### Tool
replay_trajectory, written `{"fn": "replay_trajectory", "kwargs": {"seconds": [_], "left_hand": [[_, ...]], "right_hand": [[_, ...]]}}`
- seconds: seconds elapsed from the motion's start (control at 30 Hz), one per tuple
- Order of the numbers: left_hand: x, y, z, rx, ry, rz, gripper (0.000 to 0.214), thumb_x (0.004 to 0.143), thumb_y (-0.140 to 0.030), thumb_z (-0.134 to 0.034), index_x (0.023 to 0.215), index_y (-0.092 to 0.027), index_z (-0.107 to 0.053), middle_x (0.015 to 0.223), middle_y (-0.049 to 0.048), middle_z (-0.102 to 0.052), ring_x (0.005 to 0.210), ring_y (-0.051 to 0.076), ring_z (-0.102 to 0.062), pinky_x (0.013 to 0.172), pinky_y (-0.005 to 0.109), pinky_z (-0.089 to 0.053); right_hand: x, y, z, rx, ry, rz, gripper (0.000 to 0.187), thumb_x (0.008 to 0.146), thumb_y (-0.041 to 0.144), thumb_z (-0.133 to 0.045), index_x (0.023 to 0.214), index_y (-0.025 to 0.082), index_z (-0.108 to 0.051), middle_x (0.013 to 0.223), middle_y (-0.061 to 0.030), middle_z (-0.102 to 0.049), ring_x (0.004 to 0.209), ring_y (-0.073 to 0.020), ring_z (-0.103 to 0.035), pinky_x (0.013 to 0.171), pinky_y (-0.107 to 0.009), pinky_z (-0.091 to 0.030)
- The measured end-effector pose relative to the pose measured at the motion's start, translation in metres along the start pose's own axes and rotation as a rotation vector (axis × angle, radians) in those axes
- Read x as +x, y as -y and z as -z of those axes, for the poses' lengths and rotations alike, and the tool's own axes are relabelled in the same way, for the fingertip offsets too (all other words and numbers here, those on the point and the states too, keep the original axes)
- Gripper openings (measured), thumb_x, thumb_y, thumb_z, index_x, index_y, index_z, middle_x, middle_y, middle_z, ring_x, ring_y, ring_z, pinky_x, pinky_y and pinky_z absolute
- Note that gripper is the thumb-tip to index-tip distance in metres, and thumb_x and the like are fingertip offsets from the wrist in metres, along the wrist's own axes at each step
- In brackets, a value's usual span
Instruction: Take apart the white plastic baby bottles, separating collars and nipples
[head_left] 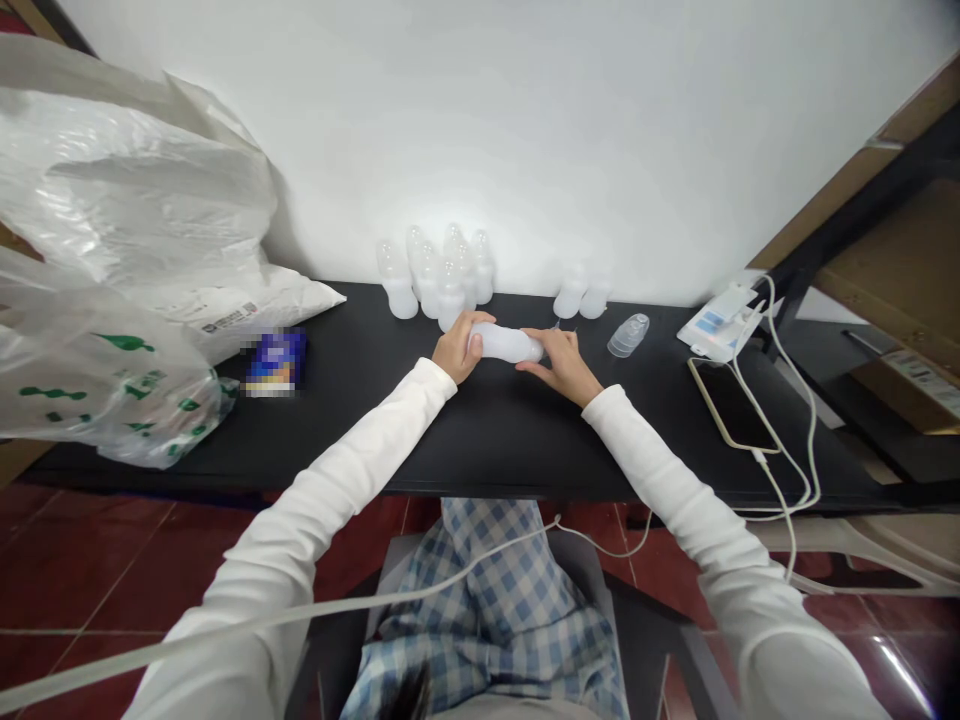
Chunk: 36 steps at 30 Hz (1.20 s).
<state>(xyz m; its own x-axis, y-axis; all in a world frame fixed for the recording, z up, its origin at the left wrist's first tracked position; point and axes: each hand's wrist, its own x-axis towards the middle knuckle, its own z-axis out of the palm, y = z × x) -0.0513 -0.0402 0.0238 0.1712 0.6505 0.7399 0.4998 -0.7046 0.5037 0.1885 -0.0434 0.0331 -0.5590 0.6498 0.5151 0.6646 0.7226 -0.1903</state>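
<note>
A white squeeze-type bottle (504, 343) lies on its side in the air above the black table. My left hand (457, 348) is wrapped round its left end. At the other end, my right hand (562, 364) grips the bottle's narrower tip between thumb and fingers. Behind it stand several white bottles (400, 296) with clear domed caps, close together by the wall. Two more white bottles (595, 298) stand further right; I cannot make out their tops against the wall. A loose clear cap (628, 336) rests right of my right hand.
White plastic bags (135, 200) bulk up at the left, beside a blue packet (276, 362). On the right lie a phone (733, 404) on a charging cable and a white power strip (718, 322). One cable (420, 592) crosses above my lap.
</note>
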Motion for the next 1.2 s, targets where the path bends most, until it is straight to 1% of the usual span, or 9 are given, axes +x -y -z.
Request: {"fn": "replay_trajectory", "kwargs": {"seconds": [0.13,0.27,0.4,0.47,0.6,0.77,0.97,1.1,1.2], "left_hand": [[0.003,0.001,-0.001,-0.09,-0.075,0.138,0.073,0.094,-0.073,-0.011,0.106,-0.02,-0.061,0.1,0.01,-0.071,0.09,0.022,-0.069,0.081,0.036,-0.054],[0.004,0.0,-0.002,-0.145,-0.13,0.192,0.07,0.093,-0.076,-0.018,0.098,-0.021,-0.062,0.092,0.0075,-0.07,0.082,0.021,-0.067,0.077,0.035,-0.053],[0.0,-0.001,-0.011,-0.241,-0.14,0.356,0.066,0.095,-0.072,-0.02,0.083,-0.022,-0.061,0.067,0.0023,-0.062,0.057,0.018,-0.059,0.064,0.035,-0.051],[-0.002,0.0,-0.015,-0.27,-0.105,0.431,0.066,0.097,-0.07,-0.018,0.08,-0.022,-0.061,0.057,0.0,-0.055,0.05,0.017,-0.055,0.06,0.035,-0.049],[-0.005,0.0,-0.014,-0.165,-0.143,0.373,0.066,0.097,-0.069,-0.02,0.087,-0.022,-0.064,0.077,0.0048,-0.069,0.071,0.021,-0.067,0.072,0.036,-0.052],[-0.005,-0.004,-0.003,0.017,-0.15,0.228,0.065,0.097,-0.068,-0.018,0.105,-0.021,-0.063,0.103,0.0075,-0.073,0.09,0.021,-0.069,0.08,0.033,-0.051],[-0.006,-0.008,0.002,0.1,-0.048,0.077,0.066,0.098,-0.064,-0.016,0.117,-0.018,-0.06,0.111,0.0101,-0.071,0.099,0.022,-0.069,0.081,0.032,-0.052],[-0.004,-0.01,0.003,0.167,-0.042,0.137,0.06,0.101,-0.056,-0.016,0.118,-0.018,-0.06,0.114,0.0101,-0.07,0.102,0.022,-0.068,0.084,0.032,-0.051],[-0.003,-0.013,0.003,0.144,-0.031,0.264,0.055,0.103,-0.049,-0.017,0.112,-0.021,-0.063,0.11,0.0072,-0.072,0.098,0.021,-0.069,0.084,0.032,-0.051]], "right_hand": [[-0.001,0.002,-0.012,-0.076,-0.12,-0.007,0.052,0.095,0.062,-0.049,0.124,0.019,-0.053,0.118,-0.0161,-0.067,0.108,-0.03,-0.062,0.094,-0.044,-0.038],[0.0,0.005,-0.015,-0.136,-0.11,0.02,0.043,0.096,0.06,-0.047,0.114,0.022,-0.055,0.122,-0.0143,-0.067,0.112,-0.0289,-0.06,0.094,-0.043,-0.036],[-0.002,0.001,-0.009,-0.223,-0.069,0.043,0.021,0.103,0.04,-0.042,0.103,0.027,-0.058,0.128,-0.0074,-0.068,0.114,-0.0246,-0.056,0.095,-0.042,-0.033],[-0.003,-0.002,-0.007,-0.238,-0.05,0.064,0.02,0.103,0.029,-0.04,0.098,0.029,-0.059,0.126,-0.0039,-0.069,0.112,-0.023,-0.055,0.095,-0.043,-0.032],[-0.004,-0.004,-0.005,-0.234,-0.067,0.027,0.014,0.1,0.033,-0.047,0.105,0.026,-0.058,0.128,-0.0077,-0.067,0.114,-0.0255,-0.055,0.098,-0.045,-0.03],[-0.002,-0.006,0.006,-0.136,-0.051,-0.005,0.057,0.093,0.065,-0.05,0.128,0.02,-0.05,0.129,-0.0151,-0.064,0.116,-0.0311,-0.054,0.1,-0.047,-0.03],[-0.002,-0.012,0.011,-0.1,0.058,-0.025,0.043,0.102,0.053,-0.034,0.114,0.02,-0.06,0.112,-0.0117,-0.068,0.106,-0.0281,-0.055,0.093,-0.043,-0.034],[-0.002,-0.01,0.005,-0.098,-0.043,-0.041,0.04,0.099,0.048,-0.049,0.126,0.019,-0.054,0.118,-0.0133,-0.066,0.106,-0.0292,-0.055,0.089,-0.041,-0.036],[-0.003,-0.008,0.002,-0.148,-0.147,-0.044,0.029,0.097,0.036,-0.054,0.122,0.021,-0.055,0.119,-0.0121,-0.064,0.106,-0.0285,-0.055,0.09,-0.041,-0.035]]}}
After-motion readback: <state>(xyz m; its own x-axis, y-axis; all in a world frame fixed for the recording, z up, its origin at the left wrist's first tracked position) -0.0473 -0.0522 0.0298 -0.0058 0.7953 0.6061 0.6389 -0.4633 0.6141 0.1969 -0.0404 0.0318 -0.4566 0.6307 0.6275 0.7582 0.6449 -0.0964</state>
